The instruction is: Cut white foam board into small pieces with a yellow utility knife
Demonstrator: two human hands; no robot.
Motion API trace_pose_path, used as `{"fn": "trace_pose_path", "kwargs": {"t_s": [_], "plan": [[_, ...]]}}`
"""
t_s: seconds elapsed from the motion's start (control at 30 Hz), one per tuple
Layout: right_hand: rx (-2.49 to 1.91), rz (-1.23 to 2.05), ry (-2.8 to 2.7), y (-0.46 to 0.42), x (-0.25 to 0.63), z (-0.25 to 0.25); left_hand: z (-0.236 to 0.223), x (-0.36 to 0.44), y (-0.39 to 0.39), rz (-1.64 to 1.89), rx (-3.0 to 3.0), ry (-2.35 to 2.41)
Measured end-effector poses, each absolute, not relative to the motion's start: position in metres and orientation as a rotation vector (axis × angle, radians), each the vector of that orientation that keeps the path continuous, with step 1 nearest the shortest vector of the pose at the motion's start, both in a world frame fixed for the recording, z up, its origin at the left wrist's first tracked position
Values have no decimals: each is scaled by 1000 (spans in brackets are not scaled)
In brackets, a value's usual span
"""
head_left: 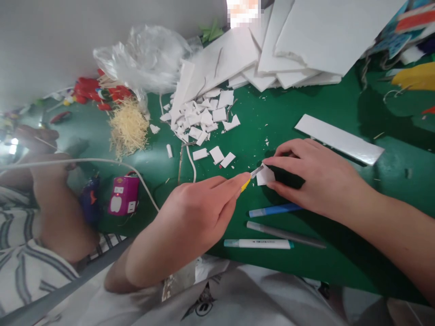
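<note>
My left hand [200,210] is closed around a yellow utility knife [246,183], its blade pointing right. The blade touches a small white foam piece [265,176]. Thumb and fingers of my right hand [316,174] pinch that piece against the green table. Just below the hands lie a blue marker [272,210], a grey pen [285,234] and a white marker [260,243]. Several cut foam bits [204,115] are heaped beyond my left hand, with a few loose ones nearer. A silvery-white strip [340,139] rests beyond my right hand.
White foam sheets [312,36] are stacked at the back, beside a clear plastic bag [146,56]. Pale shredded strands [129,124], a purple power socket [123,195] and a white cable [141,177] are on the left. A co-worker's arm [56,203] is at the far left.
</note>
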State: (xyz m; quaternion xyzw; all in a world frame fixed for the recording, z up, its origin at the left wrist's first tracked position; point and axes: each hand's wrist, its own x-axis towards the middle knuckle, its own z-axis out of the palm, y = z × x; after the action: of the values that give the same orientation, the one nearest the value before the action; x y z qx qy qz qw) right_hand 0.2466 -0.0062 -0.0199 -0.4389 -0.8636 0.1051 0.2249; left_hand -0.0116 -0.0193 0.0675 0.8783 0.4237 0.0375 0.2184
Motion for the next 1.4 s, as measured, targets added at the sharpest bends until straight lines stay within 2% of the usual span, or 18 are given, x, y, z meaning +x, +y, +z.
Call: {"fn": "trace_pose_path", "kwargs": {"t_s": [0.93,1.17,1.4], "plan": [[-1216,254,-2401,-6,245,-21,69,-9,-22,-2,2518,1180],[-1253,294,-2401,-6,245,-21,77,-2,-19,-224,2575,1210],[-1190,297,-2361,-4,245,-26,91,23,-7,-688,2590,1217]]}}
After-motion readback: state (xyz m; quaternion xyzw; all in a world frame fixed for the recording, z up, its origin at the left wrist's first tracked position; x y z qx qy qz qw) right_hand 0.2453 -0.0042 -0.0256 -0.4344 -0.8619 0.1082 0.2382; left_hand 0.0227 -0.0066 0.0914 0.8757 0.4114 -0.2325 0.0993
